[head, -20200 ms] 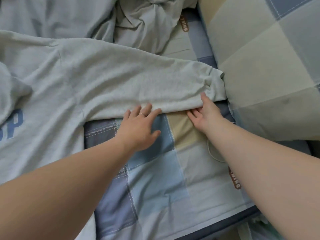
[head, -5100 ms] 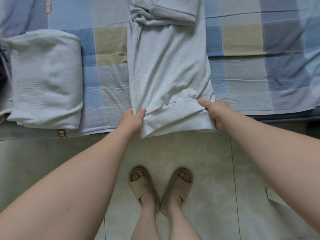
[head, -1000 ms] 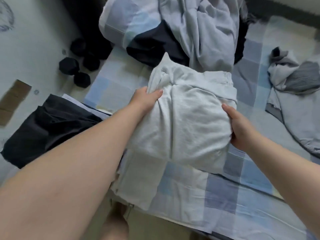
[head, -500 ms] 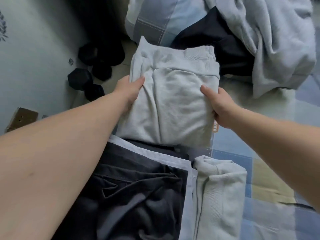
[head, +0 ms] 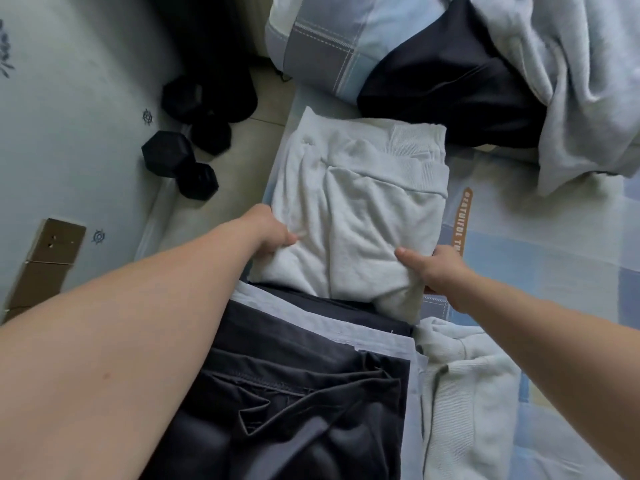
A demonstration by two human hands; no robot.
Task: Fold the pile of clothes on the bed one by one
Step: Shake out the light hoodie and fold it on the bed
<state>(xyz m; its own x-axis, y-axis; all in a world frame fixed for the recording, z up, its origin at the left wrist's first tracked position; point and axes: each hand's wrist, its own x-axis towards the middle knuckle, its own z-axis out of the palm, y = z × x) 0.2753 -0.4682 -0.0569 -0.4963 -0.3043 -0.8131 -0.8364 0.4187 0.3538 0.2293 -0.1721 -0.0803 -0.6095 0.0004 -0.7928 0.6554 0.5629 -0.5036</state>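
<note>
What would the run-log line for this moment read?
item: folded grey garment; left hand: grips its edge; right hand: grips its edge; pile: unfolded

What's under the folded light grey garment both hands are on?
Its near edge overlaps the dark folded garment; checked bedsheet shows along its right side. Anything directly beneath is covered by the light grey garment.

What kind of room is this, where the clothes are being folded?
Most likely a home bedroom: a checked bedsheet, a pillow in a matching case, a folded grey garment among other clothes on it, and black dumbbells on the tiled floor alongside.
</note>
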